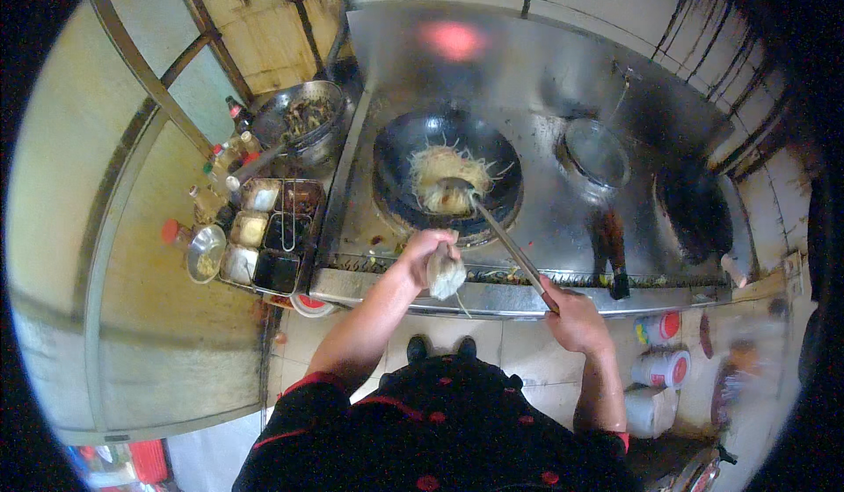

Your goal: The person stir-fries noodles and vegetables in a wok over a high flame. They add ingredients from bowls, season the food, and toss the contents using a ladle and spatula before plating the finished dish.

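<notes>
A black wok sits on the steel range, with pale shreds of food in its bowl. My right hand is closed around the handle of a metal ladle, whose round head lies among the shreds. At the wok's near rim, my left hand grips a bunched pale cloth; its fingers are partly hidden by the cloth, and whether they also touch the rim cannot be told.
Left of the wok stand seasoning containers, a small metal bowl, several bottles and a perforated strainer with dark food. To the right are a round metal pot and a second dark wok. Tubs stand below.
</notes>
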Demonstrator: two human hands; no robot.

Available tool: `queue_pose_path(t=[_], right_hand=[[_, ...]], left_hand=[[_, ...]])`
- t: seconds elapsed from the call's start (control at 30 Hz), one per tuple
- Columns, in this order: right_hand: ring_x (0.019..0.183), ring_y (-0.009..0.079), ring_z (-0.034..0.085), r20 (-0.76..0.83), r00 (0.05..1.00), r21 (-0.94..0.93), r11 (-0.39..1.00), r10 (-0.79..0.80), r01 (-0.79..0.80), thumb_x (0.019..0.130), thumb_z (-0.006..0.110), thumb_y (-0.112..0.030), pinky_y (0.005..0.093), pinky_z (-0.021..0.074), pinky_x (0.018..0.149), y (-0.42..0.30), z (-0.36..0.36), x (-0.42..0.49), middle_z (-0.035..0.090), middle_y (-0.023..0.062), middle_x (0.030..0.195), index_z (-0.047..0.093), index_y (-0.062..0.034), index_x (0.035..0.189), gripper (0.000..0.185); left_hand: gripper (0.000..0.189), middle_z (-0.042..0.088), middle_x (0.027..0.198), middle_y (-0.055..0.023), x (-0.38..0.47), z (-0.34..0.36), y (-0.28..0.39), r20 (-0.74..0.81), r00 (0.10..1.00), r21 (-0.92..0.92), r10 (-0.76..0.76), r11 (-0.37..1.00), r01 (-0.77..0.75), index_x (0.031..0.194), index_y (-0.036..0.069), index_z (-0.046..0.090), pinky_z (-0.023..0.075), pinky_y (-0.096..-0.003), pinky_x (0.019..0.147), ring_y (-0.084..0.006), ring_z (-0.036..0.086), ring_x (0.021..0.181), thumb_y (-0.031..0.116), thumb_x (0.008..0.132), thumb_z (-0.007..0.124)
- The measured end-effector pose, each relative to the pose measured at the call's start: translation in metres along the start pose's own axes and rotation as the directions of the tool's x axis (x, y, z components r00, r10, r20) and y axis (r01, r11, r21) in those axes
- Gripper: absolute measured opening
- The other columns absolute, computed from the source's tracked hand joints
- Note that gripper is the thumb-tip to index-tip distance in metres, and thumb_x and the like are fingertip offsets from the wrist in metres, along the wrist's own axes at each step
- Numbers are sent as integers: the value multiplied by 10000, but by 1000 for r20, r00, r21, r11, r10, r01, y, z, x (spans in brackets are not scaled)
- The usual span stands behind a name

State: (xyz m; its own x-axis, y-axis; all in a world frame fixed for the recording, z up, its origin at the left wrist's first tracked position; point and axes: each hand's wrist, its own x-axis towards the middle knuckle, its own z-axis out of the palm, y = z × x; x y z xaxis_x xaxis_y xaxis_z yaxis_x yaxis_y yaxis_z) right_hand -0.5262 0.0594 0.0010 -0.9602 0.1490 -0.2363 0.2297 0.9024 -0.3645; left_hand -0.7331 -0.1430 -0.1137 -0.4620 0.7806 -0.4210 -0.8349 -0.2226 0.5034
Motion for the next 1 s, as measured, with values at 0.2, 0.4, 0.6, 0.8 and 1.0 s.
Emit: queue_pose_path(t=[0.2,0.4,0.6,0.8,1.0], right_hand=[[816,403,595,-86,991,-183,977,100,-114,736,475,-28,474,492,717,-5,-7,6,584,237,970,299,-161,1373,675],[723,269,628,212,936,-41,959,282,-279,714,526,-34,374,491,687,-9,-54,-12,618,166,802,401,-257,1340,677],[819,398,581,-130,991,78,997,6,5,754,491,-30,484,461,718,-13,-25,27,598,213,898,306,-226,1382,684],[801,358,609,124,990,55,995,73,-81,736,541,-41,405,471,688,46,-47,-22,620,186,896,370,-234,1359,674],[798,387,592,-104,994,47,999,18,-13,761,508,-37,446,467,705,25,-7,31,612,197,930,364,-226,1352,637]], left_hand=[[123,520,624,-49,-74,-19,-52,-257,955,96,-148,979,177,824,35,543,449,-335,526,-184,531,558,157,819,528],[164,536,619,-57,-49,-7,-4,-138,985,84,-101,990,114,810,24,544,459,-322,510,-172,532,525,178,845,498],[134,553,633,-68,-46,-19,-43,-271,957,136,-103,980,144,818,5,559,481,-318,529,-176,558,543,131,827,514],[119,557,636,-73,-67,-16,-11,-265,961,41,-80,995,94,820,27,566,481,-302,504,-161,560,545,141,822,532],[157,559,687,-43,-46,-10,-42,-309,945,119,-107,982,150,867,36,561,473,-287,577,-162,554,593,188,846,528]])
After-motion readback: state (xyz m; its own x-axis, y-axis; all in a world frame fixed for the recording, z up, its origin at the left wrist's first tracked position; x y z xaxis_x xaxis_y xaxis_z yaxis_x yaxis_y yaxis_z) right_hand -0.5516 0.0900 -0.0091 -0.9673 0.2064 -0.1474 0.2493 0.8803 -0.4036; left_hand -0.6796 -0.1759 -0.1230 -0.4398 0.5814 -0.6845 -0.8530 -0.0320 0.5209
